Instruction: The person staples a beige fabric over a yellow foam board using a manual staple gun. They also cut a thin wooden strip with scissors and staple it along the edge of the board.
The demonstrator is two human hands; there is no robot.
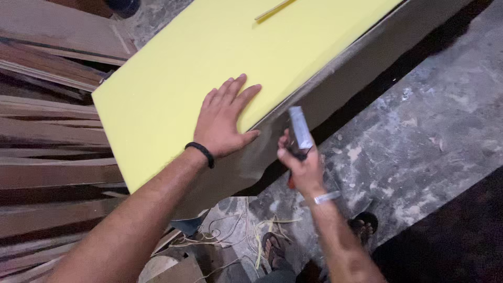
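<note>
Our left hand (226,121) lay flat, fingers spread, on yellow foam sheet (173,73) near its right edge. Our right hand (299,162) was clenched round grey stapler-like tool (300,131), just off that edge. Sheet's long axis ran away up-right; tool hand nearer edge.

Stacked wooden planks (47,141) lie left; loose cords (230,238) and 2 sandals (272,249) rest on stained concrete floor (419,136).

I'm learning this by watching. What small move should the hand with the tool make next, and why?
Probably bring the grey metal hand tool in the right hand up to the yellow foam sheet edge: the left hand presses the foam flat there, and the tool sits just off it.
</note>
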